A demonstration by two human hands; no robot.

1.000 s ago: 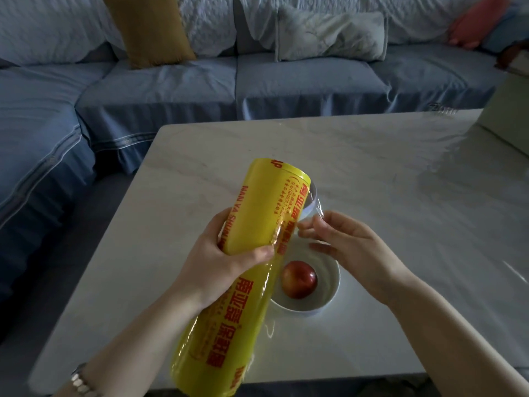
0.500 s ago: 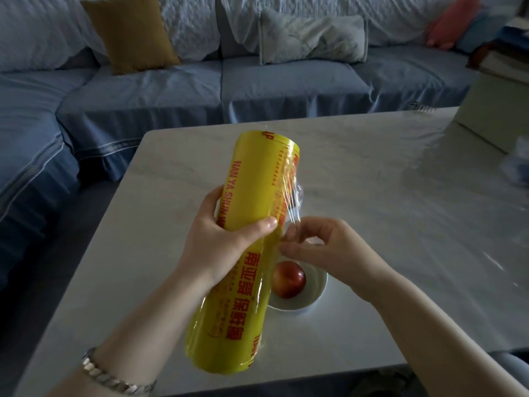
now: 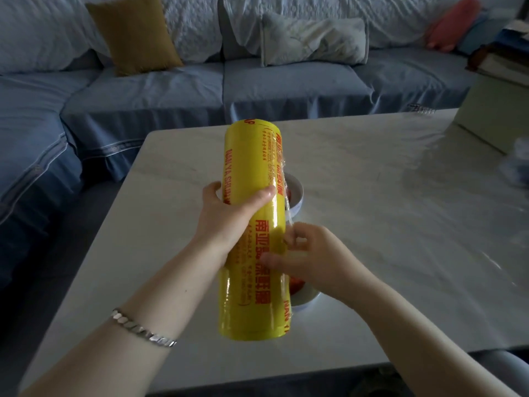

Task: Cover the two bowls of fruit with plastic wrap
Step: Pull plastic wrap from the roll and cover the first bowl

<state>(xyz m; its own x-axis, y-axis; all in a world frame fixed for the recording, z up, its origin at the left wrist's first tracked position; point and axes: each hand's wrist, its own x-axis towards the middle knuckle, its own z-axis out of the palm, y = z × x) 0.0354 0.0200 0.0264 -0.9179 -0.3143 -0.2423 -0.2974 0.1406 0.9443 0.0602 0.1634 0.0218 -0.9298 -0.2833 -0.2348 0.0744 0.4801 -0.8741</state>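
Table (image 3: 372, 181): wrap roll (image 3: 252, 156) in L hand (image 3: 229, 219), film edge (image 3: 288, 209) in R hand (image 3: 312, 259)

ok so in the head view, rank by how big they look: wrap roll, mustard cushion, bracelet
1. wrap roll, largest, but held close to the camera, so partly nearness
2. mustard cushion, far off, top cut off
3. bracelet, smallest
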